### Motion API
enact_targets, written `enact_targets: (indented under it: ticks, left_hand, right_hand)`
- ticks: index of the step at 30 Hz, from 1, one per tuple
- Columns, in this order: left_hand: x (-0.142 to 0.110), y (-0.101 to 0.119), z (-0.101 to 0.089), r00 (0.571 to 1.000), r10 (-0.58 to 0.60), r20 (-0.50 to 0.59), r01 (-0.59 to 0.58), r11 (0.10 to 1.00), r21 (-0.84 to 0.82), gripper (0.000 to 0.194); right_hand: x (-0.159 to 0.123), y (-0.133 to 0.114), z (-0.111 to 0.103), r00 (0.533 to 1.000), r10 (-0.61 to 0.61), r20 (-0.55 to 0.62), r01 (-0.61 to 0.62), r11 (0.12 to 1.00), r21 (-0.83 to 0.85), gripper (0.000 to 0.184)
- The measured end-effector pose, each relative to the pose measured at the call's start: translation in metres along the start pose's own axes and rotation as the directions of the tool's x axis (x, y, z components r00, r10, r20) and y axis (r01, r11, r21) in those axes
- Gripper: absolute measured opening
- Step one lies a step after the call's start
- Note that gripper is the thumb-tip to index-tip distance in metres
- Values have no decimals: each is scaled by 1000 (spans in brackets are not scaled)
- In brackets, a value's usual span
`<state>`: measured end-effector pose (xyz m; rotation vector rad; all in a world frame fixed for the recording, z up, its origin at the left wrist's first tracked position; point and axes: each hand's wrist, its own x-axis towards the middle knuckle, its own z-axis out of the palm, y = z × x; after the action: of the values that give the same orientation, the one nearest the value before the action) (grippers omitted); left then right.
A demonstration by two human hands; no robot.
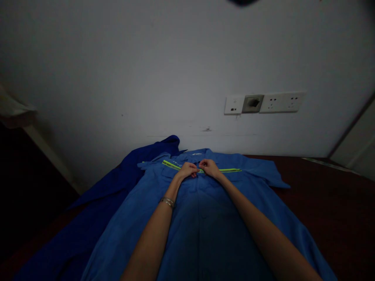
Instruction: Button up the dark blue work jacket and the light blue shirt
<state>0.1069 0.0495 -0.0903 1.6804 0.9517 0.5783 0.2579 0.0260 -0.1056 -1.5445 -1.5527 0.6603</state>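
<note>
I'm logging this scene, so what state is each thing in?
Light blue shirt: laid out, front up.
Dark blue garment: partly under the shirt.
Left hand: fingers bent at shirt's chest, grip unclear.
Right hand: fingers bent there too, grip unclear.
Bracelet: worn on left wrist.
White double socket: mounted, nothing plugged in.
Grey fitting: mounted, insert unclear.

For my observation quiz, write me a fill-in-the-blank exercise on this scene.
The left hand and right hand are at the chest of a light blue shirt.
A bracelet circles the ____ wrist.
The shirt's bright chest stripe is coloured ____.
The power sockets are mounted on the ____.

Missing words: left; yellow-green; wall.
</note>
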Motion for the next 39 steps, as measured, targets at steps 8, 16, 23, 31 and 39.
enact_targets:
  ticks: [8,16,23,31,39]
  left_hand:
    - [2,-5,-4,1000,2,17,-1,998,-62,9]
    - [4,-10,-11,998,27,63,-15,983,-183,12]
    - [1,-4,-13,999,1,42,14,933,-359,20]
    - [9,-12,-12,1000,28,6,-24,934,-357,17]
    - [2,-8,-9,995,94,24,-94,995,15,17]
  right_hand:
    - [-3,-12,-8,974,-225,14,219,929,-298,13]
    - [-10,-41,-26,976,-45,212,118,931,-345,33]
    - [-14,-47,-11,984,-26,177,134,767,-628,33]
    - [-8,-41,-16,988,35,149,52,839,-541,29]
    - [-6,-32,-25,965,186,185,-124,945,-303,32]
